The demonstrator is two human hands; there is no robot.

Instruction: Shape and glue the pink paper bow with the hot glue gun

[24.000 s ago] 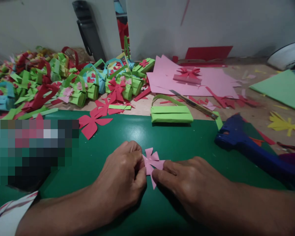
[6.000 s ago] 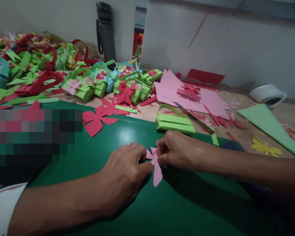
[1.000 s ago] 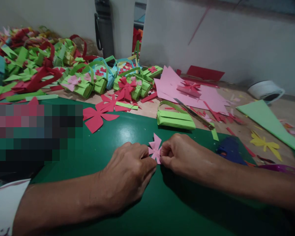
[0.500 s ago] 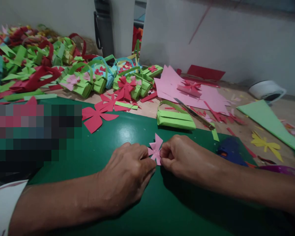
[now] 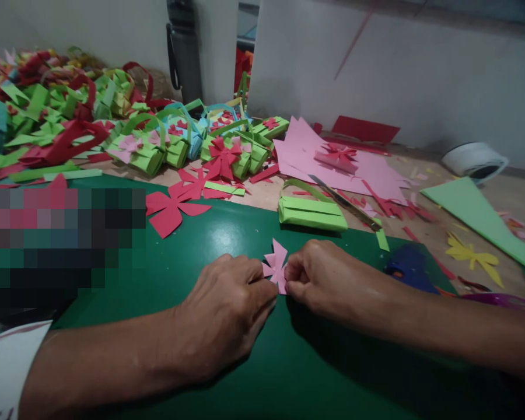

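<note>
A small pink paper flower point(image 5: 276, 267) is held between my two hands over the green mat point(image 5: 219, 233). My left hand point(image 5: 234, 303) pinches its lower left side, with the fingertips partly hidden. On the flower's right edge, my right hand point(image 5: 315, 274) is closed, thumb against curled fingers. Just beyond the hands stands a light green folded paper bag point(image 5: 312, 213) with a thin handle. Larger red paper flowers point(image 5: 172, 205) lie further left at the mat's far edge.
Many folded paper bags point(image 5: 135, 146) are heaped at the back left, near a dark bottle point(image 5: 185, 55). Pink paper sheets point(image 5: 297, 151), a box cutter point(image 5: 345, 201), a blue glue gun point(image 5: 411, 268), a yellow paper cutout point(image 5: 473, 256) and a white tape roll point(image 5: 475, 160) lie to the right.
Almost nothing differs. The pink flower's upper petal has tipped very slightly to the left; both hands keep their pinch in the same place.
</note>
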